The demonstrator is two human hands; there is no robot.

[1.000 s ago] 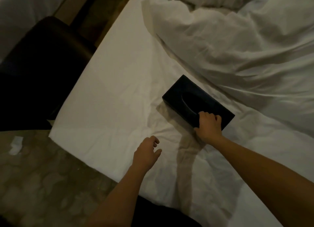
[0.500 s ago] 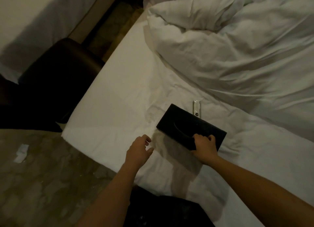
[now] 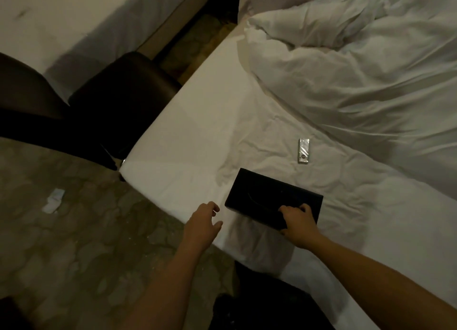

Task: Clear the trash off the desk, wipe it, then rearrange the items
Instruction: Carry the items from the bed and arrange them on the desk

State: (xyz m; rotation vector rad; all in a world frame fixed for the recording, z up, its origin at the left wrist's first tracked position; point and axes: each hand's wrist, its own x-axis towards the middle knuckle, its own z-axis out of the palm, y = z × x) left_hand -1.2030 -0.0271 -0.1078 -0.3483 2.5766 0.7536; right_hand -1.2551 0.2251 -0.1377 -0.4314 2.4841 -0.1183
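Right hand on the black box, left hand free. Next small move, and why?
Probably bring the left hand to the free end of the black box to steady it: the right hand grips only one end, and the left hand is open just beside it.

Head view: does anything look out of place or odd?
Yes. A white paper scrap lies on the floor, like dropped trash. A small silver object lies loose on the bed sheet, beyond the black box the right hand grips.
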